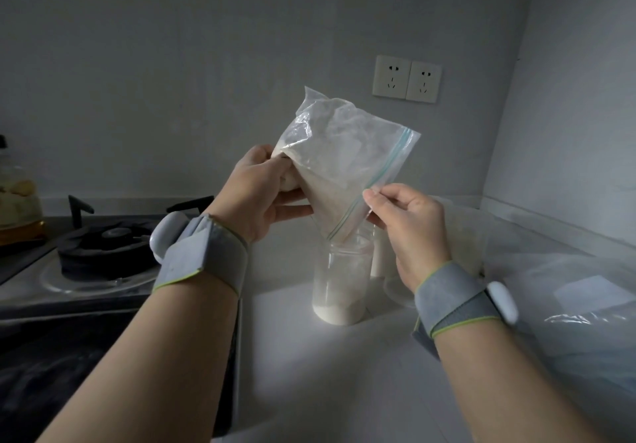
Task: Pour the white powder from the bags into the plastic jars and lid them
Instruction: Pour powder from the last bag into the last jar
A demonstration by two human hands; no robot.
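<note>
At far left a gas stove (106,253) sits idle, well apart from the work. The left hand (265,191) has its grip curled round the bunched bottom corner of the bag (344,160) and holds that end high, which likely lets the white powder slide toward the zip. The bag hangs tilted above the counter (309,374), its open zip corner pointing down into the mouth of the clear jar (339,281), which stands upright with only a shallow layer of powder at its bottom. The right hand (406,229) pinches the zip edge between thumb and fingers, seemingly to keep the opening narrow and aimed, so little spills. I judge the pour to be at an early stage. More limp plastic bags (568,305) lie at far right.
</note>
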